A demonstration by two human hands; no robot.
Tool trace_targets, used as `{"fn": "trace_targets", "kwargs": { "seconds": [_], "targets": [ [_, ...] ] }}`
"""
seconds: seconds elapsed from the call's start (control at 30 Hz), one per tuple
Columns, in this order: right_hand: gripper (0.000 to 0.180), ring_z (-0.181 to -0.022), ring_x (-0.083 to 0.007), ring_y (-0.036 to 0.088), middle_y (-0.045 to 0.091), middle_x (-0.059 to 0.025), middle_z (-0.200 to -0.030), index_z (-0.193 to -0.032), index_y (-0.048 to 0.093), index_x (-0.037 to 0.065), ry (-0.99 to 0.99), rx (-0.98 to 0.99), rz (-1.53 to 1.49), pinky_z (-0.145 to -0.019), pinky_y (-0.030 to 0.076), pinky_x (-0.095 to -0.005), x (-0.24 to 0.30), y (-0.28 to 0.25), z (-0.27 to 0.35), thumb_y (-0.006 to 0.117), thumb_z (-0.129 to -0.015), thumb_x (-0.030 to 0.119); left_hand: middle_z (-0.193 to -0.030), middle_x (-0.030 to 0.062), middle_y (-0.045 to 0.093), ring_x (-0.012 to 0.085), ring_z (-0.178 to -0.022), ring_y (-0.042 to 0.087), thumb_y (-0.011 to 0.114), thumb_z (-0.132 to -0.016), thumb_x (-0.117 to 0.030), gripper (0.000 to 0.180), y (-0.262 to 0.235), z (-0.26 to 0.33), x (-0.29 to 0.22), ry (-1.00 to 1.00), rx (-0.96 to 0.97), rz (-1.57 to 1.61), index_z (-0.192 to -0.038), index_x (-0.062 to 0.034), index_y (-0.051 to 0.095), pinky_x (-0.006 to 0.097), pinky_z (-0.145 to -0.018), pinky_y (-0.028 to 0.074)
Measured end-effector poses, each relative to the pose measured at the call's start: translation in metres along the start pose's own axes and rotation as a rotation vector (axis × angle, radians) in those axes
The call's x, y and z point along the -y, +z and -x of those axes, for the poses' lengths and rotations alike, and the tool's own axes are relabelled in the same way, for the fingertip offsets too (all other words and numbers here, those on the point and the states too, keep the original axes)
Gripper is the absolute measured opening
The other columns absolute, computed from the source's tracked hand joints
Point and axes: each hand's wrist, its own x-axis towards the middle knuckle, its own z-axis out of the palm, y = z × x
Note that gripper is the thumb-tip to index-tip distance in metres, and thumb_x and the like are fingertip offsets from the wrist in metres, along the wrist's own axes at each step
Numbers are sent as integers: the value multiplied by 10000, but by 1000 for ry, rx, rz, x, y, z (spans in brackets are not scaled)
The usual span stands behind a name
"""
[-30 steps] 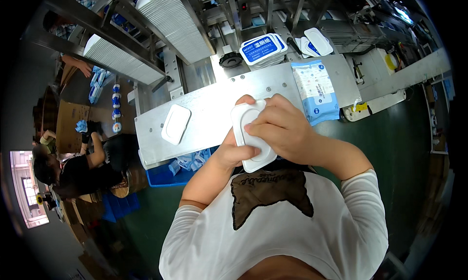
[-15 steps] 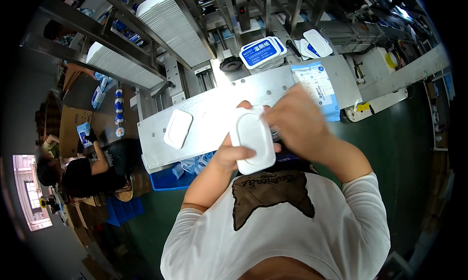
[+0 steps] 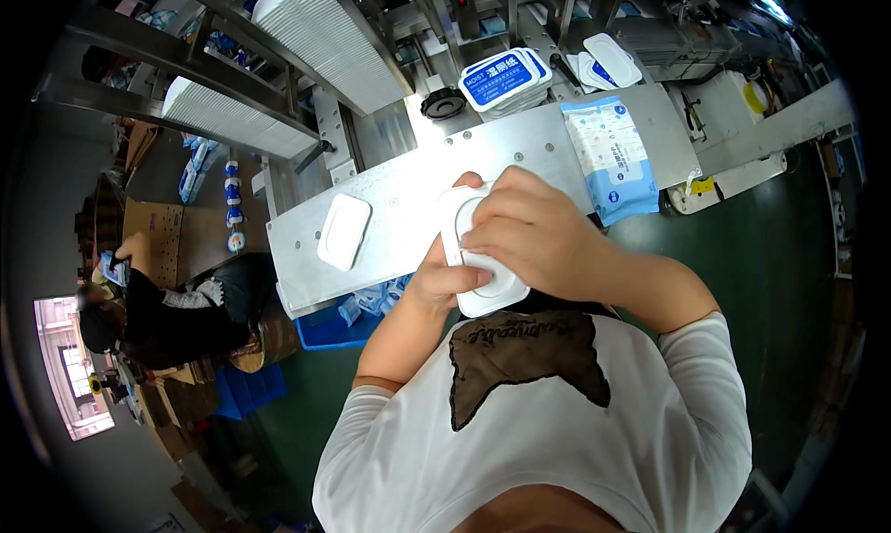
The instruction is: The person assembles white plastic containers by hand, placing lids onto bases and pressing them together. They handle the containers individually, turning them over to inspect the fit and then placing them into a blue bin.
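With the left hand (image 3: pixel 436 278) gripping the white lid (image 3: pixel 483 287) at centre frame, the right hand (image 3: pixel 529 231) fingers should press evenly, holding it square.

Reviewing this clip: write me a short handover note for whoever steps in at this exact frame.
Left hand: holds the white rounded plastic lid from below.
Right hand: lies over the lid's top, fingers pressing on it.
Things: a second white plastic lid lies flat on the grey metal work plate; a blue-and-white soft wipes pack lies on the plate's right end; blue-labelled lids are stacked behind.
Done: one lid is in hand.
Left: the pack has no lid on it.
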Motion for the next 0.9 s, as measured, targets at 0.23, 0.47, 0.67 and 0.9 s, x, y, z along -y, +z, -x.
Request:
{"fn": "trace_targets", "kwargs": {
  "seconds": [0.23,0.47,0.67,0.9],
  "targets": [
    [229,-833,-221,511,593,-32,-898,-907,692,68,94,-60,-48,-709,461,-309,10,-21,-13,697,-703,-38,-1364,124,458,292,-1184,460,597,-826,-535,647,-7,3,-2,-39,122,458,-1364,-226,412,503,-723,430],
    [204,-844,-242,524,581,-64,-873,-913,669,30,71,155,-40,-729,471,-341,-2,-2,-15,704,-712,38,-1306,135,523,287,-1135,560,279,-944,-685,715,-2,2,-2,-74,-58,508,-1371,-130,423,493,-827,494],
    [177,-828,-252,521,567,-85,-837,-892,637,9,35,211,25,-721,468,-346,-3,3,-19,702,-738,67,-1209,159,580,289,-1104,594,330,-972,-618,634,-4,5,-1,-58,-40,473,-1254,-73,493,430,-935,502],
    [182,-823,-255,511,573,-88,-853,-863,598,0,-7,188,62,-730,478,-333,-4,11,-18,685,-708,41,-1220,129,579,243,-1093,613,286,-991,-597,629,-1,2,2,-154,-42,527,-1317,-90,466,378,-894,535]
  ]
}}
